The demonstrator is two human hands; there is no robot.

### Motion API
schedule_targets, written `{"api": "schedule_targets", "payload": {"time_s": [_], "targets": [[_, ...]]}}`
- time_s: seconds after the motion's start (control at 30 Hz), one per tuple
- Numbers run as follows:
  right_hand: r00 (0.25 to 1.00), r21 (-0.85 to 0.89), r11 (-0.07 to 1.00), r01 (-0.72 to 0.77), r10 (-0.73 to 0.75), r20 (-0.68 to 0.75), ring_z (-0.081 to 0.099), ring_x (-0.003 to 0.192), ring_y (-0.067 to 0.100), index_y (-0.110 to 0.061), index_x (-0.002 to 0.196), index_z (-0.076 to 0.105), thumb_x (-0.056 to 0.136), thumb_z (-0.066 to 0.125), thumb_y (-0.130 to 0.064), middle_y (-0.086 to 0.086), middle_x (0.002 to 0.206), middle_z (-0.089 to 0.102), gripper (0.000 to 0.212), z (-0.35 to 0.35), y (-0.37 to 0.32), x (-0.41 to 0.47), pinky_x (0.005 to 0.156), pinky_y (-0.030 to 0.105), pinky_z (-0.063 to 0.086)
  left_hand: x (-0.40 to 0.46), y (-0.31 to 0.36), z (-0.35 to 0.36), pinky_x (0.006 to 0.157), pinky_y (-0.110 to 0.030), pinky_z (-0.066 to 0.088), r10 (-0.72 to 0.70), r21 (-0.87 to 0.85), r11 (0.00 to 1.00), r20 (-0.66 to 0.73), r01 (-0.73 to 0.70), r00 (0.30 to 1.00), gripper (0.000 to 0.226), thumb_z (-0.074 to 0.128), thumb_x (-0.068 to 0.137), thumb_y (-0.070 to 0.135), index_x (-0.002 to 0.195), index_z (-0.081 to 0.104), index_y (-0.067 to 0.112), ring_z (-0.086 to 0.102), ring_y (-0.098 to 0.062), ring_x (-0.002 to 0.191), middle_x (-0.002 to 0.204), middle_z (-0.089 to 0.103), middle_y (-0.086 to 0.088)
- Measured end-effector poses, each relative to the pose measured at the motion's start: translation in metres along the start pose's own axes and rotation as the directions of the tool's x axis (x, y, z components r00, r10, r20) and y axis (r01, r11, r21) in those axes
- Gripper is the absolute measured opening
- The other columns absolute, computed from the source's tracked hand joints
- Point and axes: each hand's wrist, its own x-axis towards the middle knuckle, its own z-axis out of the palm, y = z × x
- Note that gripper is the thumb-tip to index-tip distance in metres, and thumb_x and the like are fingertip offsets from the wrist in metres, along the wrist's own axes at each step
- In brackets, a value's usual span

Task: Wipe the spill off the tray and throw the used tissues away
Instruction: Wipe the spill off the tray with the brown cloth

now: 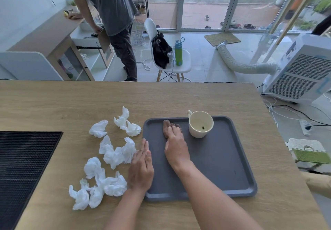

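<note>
Right hand point(176, 146) lies palm down on the grey tray point(223, 167), fingers stretched forward and pressed flat onto a brown, soaked tissue point(167, 127) near the tray's far left corner. The wad shows past the fingertips and along their left side; it is held under the fingers rather than pinched. Left hand point(141, 168) rests flat along the tray's left edge, fingers straight and close together, its right side overlapping the rim and its left side on the wooden table point(53, 102). It holds nothing.

A cream mug point(201, 124) stands upright on the tray near its far edge, just beside the right hand's fingertips but apart from them, handle turned to the far left. A small dark speck sits at its bottom. The rest of the tray surface looks bare and dull; whether any wet film remains on it cannot be told.

White crumpled tissues point(114, 154) lie scattered on the table to the left of the tray, from near the tray's far left corner down toward the table's near edge. The closest clump touches the left hand at its knuckles. None of them shows any brown stain.

A black ribbed mat point(25, 167) lies at the table's left edge, well apart from the tissues.

Beyond the table's far edge another person point(114, 23) stands at an open drawer beside a white chair point(161, 50).
</note>
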Motion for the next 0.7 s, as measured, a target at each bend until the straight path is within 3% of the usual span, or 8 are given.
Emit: {"api": "schedule_targets", "payload": {"time_s": [0.1, 0.23, 0.43, 0.53, 0.7], "targets": [[0.989, 0.047, 0.99, 0.13, -0.133, 0.067, 0.012, 0.149, 0.025, -0.016, 0.153, 0.026, 0.088, 0.04, 0.001, 0.006, 0.157, 0.028, 0.068, 0.012, -0.02, -0.024, 0.121, 0.038, 0.017, -0.001, 0.001, -0.002, 0.117, -0.036, 0.023, -0.002, -0.016, 1.0, 0.007, 0.002, 1.0, 0.062, 0.009, 0.096, 0.048, 0.149, 0.027, 0.021, 0.017, 0.005, 0.139, 0.154, 0.022, 0.013], [0.968, 0.081, 0.97, 0.231, -0.237, 0.086, 0.017, 0.149, 0.017, -0.02, 0.15, 0.033, 0.099, 0.039, -0.015, 0.001, 0.156, 0.033, 0.051, 0.011, -0.017, -0.062, 0.12, 0.035, 0.017, 0.0, 0.003, -0.004, 0.116, -0.036, 0.025, -0.007, 0.01, 1.0, -0.001, 0.007, 1.0, 0.061, 0.009, 0.096, 0.047, 0.148, 0.027, 0.022, 0.023, 0.001, 0.139, 0.154, 0.024, 0.011], [0.924, 0.103, 0.928, 0.358, -0.368, 0.104, 0.032, 0.143, 0.017, -0.012, 0.138, 0.051, 0.081, 0.048, 0.002, 0.0, 0.149, 0.044, 0.059, -0.017, 0.013, -0.11, 0.118, 0.031, 0.023, 0.002, 0.0, -0.001, 0.116, -0.038, 0.026, -0.008, 0.006, 1.0, -0.018, 0.008, 1.0, 0.065, 0.008, 0.095, 0.049, 0.147, 0.032, 0.019, 0.022, 0.003, 0.137, 0.153, 0.024, 0.011], [0.942, 0.061, 0.948, 0.312, -0.317, 0.112, 0.033, 0.143, 0.018, -0.011, 0.139, 0.05, 0.081, 0.049, 0.002, -0.001, 0.151, 0.042, 0.059, -0.034, 0.037, -0.105, 0.117, 0.03, 0.024, 0.001, 0.001, -0.002, 0.116, -0.038, 0.025, -0.01, 0.013, 1.0, -0.018, 0.01, 1.0, 0.063, 0.009, 0.096, 0.047, 0.147, 0.032, 0.019, 0.021, 0.003, 0.138, 0.153, 0.024, 0.012], [0.999, 0.013, 0.999, 0.041, -0.041, 0.013, 0.03, 0.144, 0.012, -0.015, 0.143, 0.048, 0.089, 0.055, -0.002, -0.003, 0.152, 0.039, 0.055, -0.077, 0.083, -0.099, 0.117, 0.029, 0.028, -0.001, 0.005, -0.003, 0.117, -0.038, 0.024, -0.019, 0.011, 1.0, -0.011, 0.019, 1.0, 0.057, 0.013, 0.098, 0.042, 0.147, 0.032, 0.021, 0.022, 0.001, 0.138, 0.154, 0.024, 0.013]]}}
